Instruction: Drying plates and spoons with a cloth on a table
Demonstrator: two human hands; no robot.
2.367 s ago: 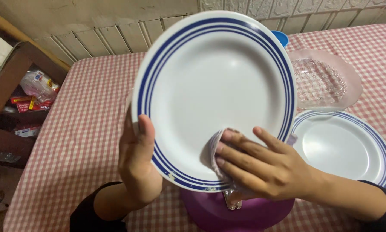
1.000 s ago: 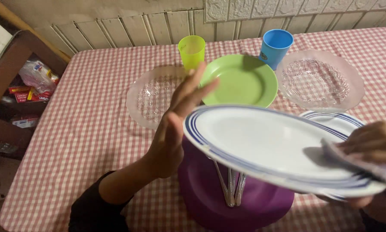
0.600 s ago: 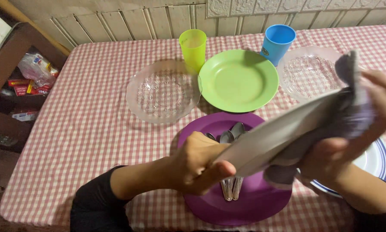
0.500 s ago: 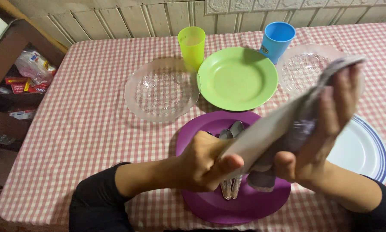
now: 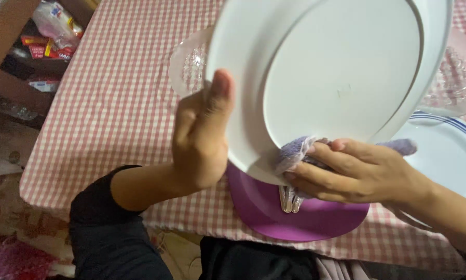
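My left hand grips the left rim of a large white plate, held up with its plain underside facing me. My right hand presses a small purple-grey cloth against the plate's lower edge. Below both hands lies a purple plate with metal spoon handles showing on it. A second white plate with blue rings rests on the table to the right.
A red-and-white checked tablecloth covers the table, whose front edge is close to my body. Clear glass dishes peek out behind the raised plate on both sides. A wooden shelf with packets stands at the far left.
The plate has been flipped from face-up to underside towards me and raised, hiding the cups and green plate. My right hand with the cloth moved to the lower rim.
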